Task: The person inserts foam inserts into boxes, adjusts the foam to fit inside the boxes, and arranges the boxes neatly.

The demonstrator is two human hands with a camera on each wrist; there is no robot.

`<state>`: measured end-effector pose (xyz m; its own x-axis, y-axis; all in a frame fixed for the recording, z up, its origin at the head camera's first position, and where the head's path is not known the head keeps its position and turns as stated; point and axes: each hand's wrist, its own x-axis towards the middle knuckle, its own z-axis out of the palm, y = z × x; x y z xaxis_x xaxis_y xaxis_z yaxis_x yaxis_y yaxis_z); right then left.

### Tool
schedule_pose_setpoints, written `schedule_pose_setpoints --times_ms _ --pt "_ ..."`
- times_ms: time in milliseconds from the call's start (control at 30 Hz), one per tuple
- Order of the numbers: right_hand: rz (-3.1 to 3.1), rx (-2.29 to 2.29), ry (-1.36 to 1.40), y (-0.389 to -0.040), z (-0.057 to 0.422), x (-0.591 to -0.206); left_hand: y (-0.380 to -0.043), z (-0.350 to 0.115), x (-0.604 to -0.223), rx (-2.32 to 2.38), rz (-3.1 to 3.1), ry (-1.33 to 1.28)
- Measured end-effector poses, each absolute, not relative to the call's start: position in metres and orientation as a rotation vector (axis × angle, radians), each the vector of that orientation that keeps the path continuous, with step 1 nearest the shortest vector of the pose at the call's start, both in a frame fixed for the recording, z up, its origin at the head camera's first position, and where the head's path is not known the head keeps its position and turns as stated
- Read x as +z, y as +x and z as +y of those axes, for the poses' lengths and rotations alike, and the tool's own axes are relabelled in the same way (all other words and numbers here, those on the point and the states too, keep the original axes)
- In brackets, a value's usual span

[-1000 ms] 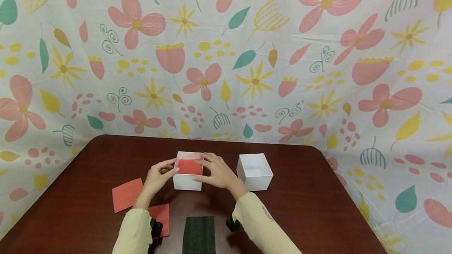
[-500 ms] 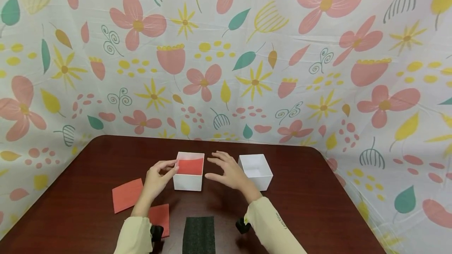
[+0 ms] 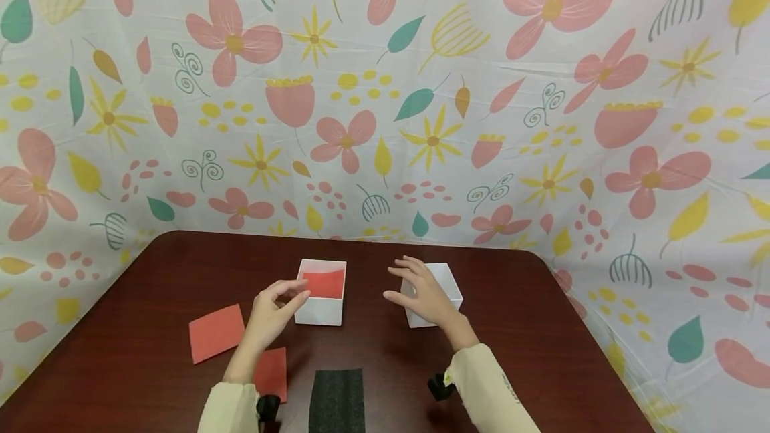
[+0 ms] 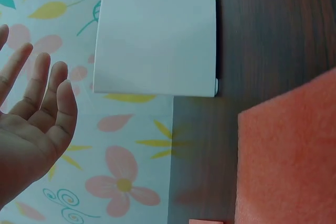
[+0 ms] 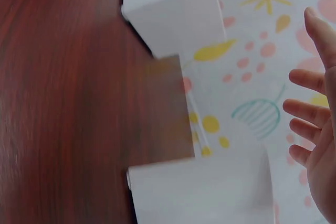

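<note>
An open white box [image 3: 319, 312] stands near the middle of the table, with a red felt piece [image 3: 323, 284] lying inside it. My left hand [image 3: 271, 316] hovers at the box's near left corner, fingers loosely bent and nothing between them; the left wrist view shows its fingers [image 4: 39, 80] apart from the box's white side [image 4: 157, 35]. To the right, my right hand [image 3: 424, 291] is in the air, overlapping a second white box [image 3: 448, 286] in the head view. Its fingers [image 5: 307, 111] are spread and hold nothing. This second box has an open top and white inner walls.
Two red felt squares [image 3: 216, 333] [image 3: 272, 374] lie on the left side of the dark wooden table [image 3: 529, 366]. A dark green felt piece [image 3: 337, 401] lies at the near middle. Behind the table hangs a flower-patterned cloth [image 3: 361, 85].
My right hand has left the box with the red felt and moved right, in front of the second box. My left hand has drawn slightly back from the first box's edge.
</note>
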<state>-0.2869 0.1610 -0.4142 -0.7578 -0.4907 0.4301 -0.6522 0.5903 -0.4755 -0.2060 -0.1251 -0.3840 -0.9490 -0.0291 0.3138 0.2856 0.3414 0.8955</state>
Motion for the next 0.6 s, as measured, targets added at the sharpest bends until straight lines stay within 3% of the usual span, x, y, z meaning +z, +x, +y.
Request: schedule_pose_setpoints --times_ms 600 --pt "-2.569 0.954 0.728 -0.289 0.225 -0.422 -0.199 -0.119 -0.388 -1.636 -2.319 -0.296"
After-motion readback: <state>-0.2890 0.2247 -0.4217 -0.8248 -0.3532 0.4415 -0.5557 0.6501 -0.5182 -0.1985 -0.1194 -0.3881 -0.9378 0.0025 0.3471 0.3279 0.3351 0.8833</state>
